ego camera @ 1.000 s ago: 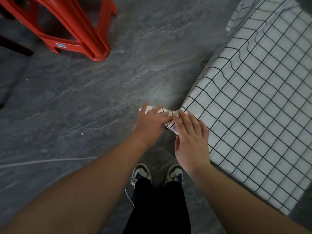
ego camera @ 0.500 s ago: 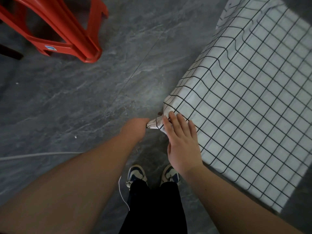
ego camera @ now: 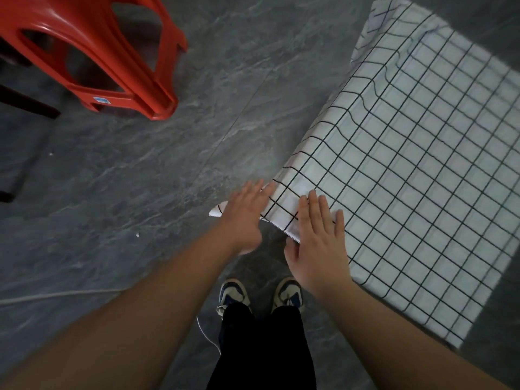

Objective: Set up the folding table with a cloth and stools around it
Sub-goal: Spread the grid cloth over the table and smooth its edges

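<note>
A white cloth [ego camera: 416, 170] with a black grid covers the folding table on the right; the table itself is hidden under it. My right hand [ego camera: 318, 243] lies flat with straight fingers on the cloth at the table's near corner. My left hand [ego camera: 244, 218], blurred, has its fingers spread beside the loose corner flap of cloth that sticks out left of the table. It holds nothing that I can see. A red plastic stool [ego camera: 92, 52] stands on the floor at the upper left.
The floor [ego camera: 140, 178] is dark grey marbled tile. A thin white cable [ego camera: 62, 294] runs across it at the lower left. My own shoes [ego camera: 233, 291] and dark trousers are below the hands. A dark bar [ego camera: 25, 102] crosses behind the stool.
My left hand let go of the pinched cloth corner and opened out. My right hand slid back along the corner and lies flat. The view tilted, so the stool shows larger.
</note>
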The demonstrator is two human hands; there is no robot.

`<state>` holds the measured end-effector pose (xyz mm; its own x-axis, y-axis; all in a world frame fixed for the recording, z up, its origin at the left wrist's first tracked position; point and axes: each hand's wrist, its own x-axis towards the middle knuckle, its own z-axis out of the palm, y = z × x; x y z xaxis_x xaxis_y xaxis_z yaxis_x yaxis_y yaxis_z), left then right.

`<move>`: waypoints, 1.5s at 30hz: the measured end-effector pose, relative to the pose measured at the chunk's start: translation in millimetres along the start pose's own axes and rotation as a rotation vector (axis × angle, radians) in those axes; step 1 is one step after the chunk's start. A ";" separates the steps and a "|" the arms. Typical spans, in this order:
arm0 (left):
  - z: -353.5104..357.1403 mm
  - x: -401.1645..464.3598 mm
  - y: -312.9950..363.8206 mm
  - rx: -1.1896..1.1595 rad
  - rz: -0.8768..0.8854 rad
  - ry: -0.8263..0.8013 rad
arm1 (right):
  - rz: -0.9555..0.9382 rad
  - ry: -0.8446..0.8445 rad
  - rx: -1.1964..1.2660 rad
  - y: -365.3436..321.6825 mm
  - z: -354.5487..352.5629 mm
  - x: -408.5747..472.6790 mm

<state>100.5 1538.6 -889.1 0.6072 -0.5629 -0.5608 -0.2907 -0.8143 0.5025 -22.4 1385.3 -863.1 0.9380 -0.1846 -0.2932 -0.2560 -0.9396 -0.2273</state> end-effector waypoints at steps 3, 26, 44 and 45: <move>-0.7 -9.6 23.1 -0.058 0.035 -0.008 | 0.007 -0.066 0.001 6.8 3.3 2.3; 46.7 40.9 123.3 0.467 0.210 0.290 | 0.559 0.107 0.118 153.5 -14.5 -87.1; 57.2 55.0 105.0 0.551 0.239 0.339 | 0.663 0.123 0.039 196.3 13.0 -92.9; 57.3 54.6 104.9 0.550 0.241 0.337 | 0.662 0.117 0.037 196.5 12.4 -92.8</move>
<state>60.8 1414.3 -904.7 0.6495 -0.7347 -0.1958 -0.7252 -0.6760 0.1309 -162.6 1221.3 -892.1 0.5987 -0.7505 -0.2800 -0.7919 -0.6070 -0.0664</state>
